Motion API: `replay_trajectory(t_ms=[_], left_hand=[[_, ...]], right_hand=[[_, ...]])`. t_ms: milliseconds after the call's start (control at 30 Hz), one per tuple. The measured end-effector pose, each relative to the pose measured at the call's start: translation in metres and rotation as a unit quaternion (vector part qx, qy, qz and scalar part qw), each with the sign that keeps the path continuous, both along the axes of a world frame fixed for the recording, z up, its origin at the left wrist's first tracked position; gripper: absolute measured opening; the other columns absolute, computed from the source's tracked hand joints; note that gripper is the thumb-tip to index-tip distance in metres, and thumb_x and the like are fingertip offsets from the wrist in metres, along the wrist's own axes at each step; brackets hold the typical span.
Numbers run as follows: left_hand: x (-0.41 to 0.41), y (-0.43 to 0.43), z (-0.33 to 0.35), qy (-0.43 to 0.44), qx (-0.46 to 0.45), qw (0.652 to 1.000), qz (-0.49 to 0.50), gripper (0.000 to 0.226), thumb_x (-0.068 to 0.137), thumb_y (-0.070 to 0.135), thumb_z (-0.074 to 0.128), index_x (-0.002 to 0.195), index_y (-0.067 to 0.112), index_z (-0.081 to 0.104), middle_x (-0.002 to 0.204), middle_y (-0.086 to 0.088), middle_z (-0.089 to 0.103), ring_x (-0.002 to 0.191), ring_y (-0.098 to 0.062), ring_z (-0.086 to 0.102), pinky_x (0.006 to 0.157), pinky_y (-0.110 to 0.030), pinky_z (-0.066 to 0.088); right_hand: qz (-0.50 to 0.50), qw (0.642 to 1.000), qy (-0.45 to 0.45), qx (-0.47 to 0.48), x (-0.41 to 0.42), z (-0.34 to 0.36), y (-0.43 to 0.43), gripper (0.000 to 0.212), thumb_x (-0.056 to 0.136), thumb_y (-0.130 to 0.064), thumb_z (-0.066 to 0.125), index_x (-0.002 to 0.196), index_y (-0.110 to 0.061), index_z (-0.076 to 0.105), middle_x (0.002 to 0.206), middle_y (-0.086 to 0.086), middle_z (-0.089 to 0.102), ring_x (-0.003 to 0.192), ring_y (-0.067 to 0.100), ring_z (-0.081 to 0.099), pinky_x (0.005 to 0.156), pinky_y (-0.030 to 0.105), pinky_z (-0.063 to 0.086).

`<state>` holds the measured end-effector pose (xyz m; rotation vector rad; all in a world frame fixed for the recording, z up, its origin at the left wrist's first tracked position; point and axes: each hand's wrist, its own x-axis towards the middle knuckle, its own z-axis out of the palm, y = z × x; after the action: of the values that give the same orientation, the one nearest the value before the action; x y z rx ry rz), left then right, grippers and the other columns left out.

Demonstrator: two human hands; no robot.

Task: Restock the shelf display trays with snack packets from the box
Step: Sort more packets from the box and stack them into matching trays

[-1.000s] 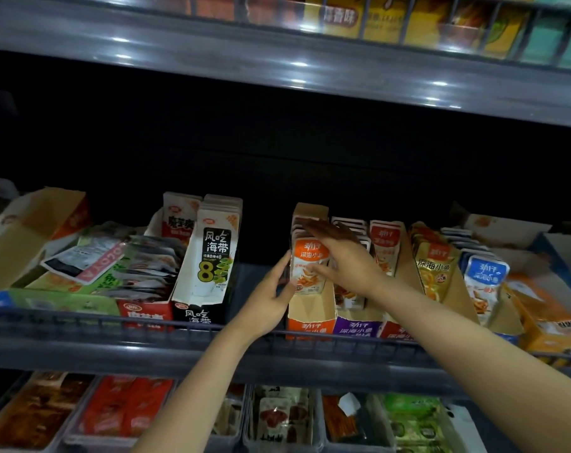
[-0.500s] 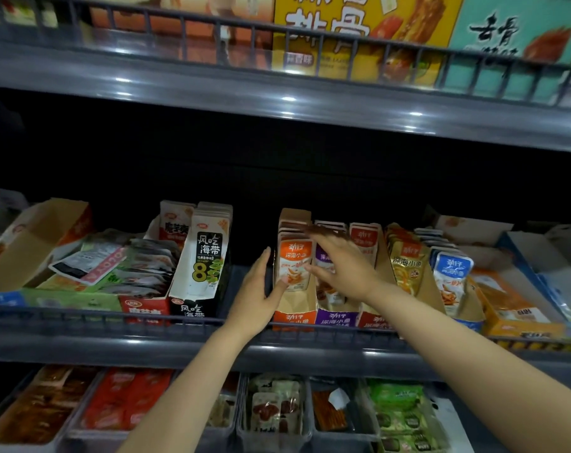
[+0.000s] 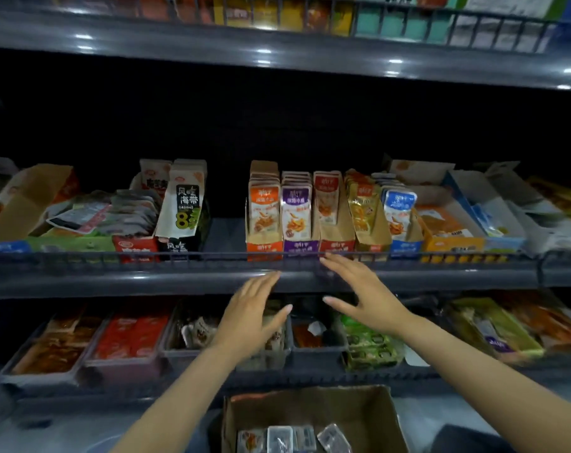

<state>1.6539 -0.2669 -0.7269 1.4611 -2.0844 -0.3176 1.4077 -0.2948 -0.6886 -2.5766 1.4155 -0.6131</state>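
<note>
Found the middle shelf (image 3: 114, 282) largely restocked, judging by the orange tray (image 3: 264, 246) and purple tray (image 3: 300, 246) packed with upright snack packets (image 3: 264, 204), with the red tray (image 3: 336, 245) beside them looking thinner at the front and a bare gap left of the orange one. Showed the cardboard box (image 3: 369, 416) open below the shelves, a few loose packets (image 3: 279, 438) on its floor suggesting more filling to come. Held both hands, left hand (image 3: 248, 318) and right hand (image 3: 365, 295), spread and empty just before the shelf rail.

Display trays (image 3: 300, 246) stand on the shelf (image 3: 114, 279) above the box (image 3: 310, 407) (packets (image 3: 279, 438), seemingly, lie inside).
</note>
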Motion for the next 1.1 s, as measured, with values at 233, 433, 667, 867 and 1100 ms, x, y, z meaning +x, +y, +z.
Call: replay_trajectory(t_ms=[233,433,667,867,1100], left_hand=[[-0.02,0.035,-0.098,-0.078,0.13,0.988,-0.036,0.084,0.08,0.077,0.019,0.148,0.029,0.02,0.154,0.009,0.023,0.142,-0.011,0.017,0.116,-0.033,0.02],[-0.031,0.051,-0.172,-0.151,0.283,0.947,-0.019,0.073,0.092,0.061,0.036,0.15,0.021,0.018,0.157,0.002,0.02,0.142,-0.019,0.021,0.112,-0.036,0.024],[-0.026,0.06,-0.241,-0.171,0.389,0.905,0.001,0.071,0.094,0.053,0.042,0.15,0.015,0.02,0.155,-0.007,0.025,0.14,-0.029,0.025,0.113,-0.035,0.025],[-0.022,0.067,-0.292,-0.167,0.45,0.877,0.017,0.076,0.093,0.055,0.042,0.151,0.018,0.011,0.158,-0.005,0.015,0.142,-0.024,0.024,0.112,-0.034,0.028],[-0.024,0.075,-0.348,-0.093,0.589,0.799,0.081,0.099,0.073,0.082,0.039,0.148,0.021,0.016,0.155,-0.006,0.024,0.138,-0.027,0.032,0.11,-0.044,0.033]], right_hand=[[-0.026,0.992,0.065,0.109,-0.038,-0.113,0.047,0.07,0.09,-0.055,0.05,0.149,-0.034,0.02,0.156,-0.012,0.018,0.143,0.009,0.018,0.116,0.026,0.016],[-0.089,0.958,0.066,0.264,-0.053,-0.205,0.078,0.074,0.089,-0.05,0.056,0.149,-0.025,0.023,0.156,-0.006,0.021,0.143,0.014,0.021,0.114,0.024,0.017],[-0.151,0.9,0.056,0.405,-0.062,-0.284,0.098,0.076,0.087,-0.047,0.06,0.149,-0.021,0.024,0.156,0.001,0.023,0.141,0.018,0.026,0.115,0.027,0.023],[-0.145,0.869,0.055,0.47,-0.046,-0.333,0.106,0.073,0.087,-0.051,0.059,0.147,-0.025,0.027,0.154,0.001,0.027,0.137,0.021,0.034,0.11,0.031,0.032],[-0.137,0.848,0.003,0.512,-0.017,-0.376,0.106,0.067,0.09,-0.045,0.057,0.146,-0.021,0.029,0.152,-0.002,0.029,0.139,0.018,0.03,0.109,0.027,0.024]])
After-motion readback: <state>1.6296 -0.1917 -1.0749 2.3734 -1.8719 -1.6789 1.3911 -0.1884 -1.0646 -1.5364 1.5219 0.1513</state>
